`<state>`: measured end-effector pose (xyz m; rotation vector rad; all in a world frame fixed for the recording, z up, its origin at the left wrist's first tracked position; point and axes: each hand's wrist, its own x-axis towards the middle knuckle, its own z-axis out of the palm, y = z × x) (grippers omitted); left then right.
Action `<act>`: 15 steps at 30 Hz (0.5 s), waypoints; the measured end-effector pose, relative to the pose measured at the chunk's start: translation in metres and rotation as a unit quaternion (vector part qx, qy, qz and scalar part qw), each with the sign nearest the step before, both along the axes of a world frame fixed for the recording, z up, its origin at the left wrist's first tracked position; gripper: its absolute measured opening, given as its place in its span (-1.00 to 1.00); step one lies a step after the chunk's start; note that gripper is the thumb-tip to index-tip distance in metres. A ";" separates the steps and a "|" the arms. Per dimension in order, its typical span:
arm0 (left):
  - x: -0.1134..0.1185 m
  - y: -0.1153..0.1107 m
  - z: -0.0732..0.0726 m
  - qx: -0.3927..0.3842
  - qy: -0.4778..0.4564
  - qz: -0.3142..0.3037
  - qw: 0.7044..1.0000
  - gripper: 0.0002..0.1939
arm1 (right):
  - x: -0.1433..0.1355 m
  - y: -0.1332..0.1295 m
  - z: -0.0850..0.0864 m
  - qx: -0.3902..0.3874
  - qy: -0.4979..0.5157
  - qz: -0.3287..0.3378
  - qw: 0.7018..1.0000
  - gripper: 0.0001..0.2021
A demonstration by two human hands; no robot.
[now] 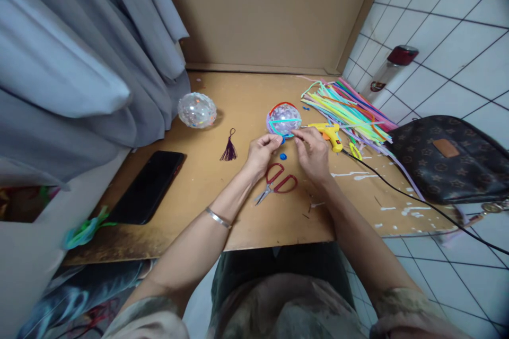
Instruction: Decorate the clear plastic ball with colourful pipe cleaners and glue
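A clear, sparkly ball (287,115) with red, purple and teal fuzzy strips around it sits at the middle of the table. My left hand (260,154) is closed in a pinch at its lower left, with a bit of blue pipe cleaner (283,140) at the fingertips. At the ball's lower right edge, my right hand (314,154) also pinches; what lies between its fingers is hidden. A small blue coil (283,157) lies between the hands. Below it are red-handled scissors (268,189). A yellow glue gun (328,131) rests beyond my right hand, nozzle toward the ball.
A second clear ball (198,110), a dark purple tassel (229,149) and a black phone (149,186) are on the left. To the right lie a pile of coloured pipe cleaners (345,108), a brown patterned bag (449,161), a bottle (392,69) and the black cord (389,185).
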<state>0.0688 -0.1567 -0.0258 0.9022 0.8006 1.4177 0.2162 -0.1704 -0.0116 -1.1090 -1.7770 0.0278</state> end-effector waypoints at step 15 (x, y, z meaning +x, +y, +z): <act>0.007 -0.006 0.006 -0.044 -0.050 0.046 0.997 -0.89 | -0.010 -0.004 -0.004 -0.001 -0.042 0.020 0.999 -0.71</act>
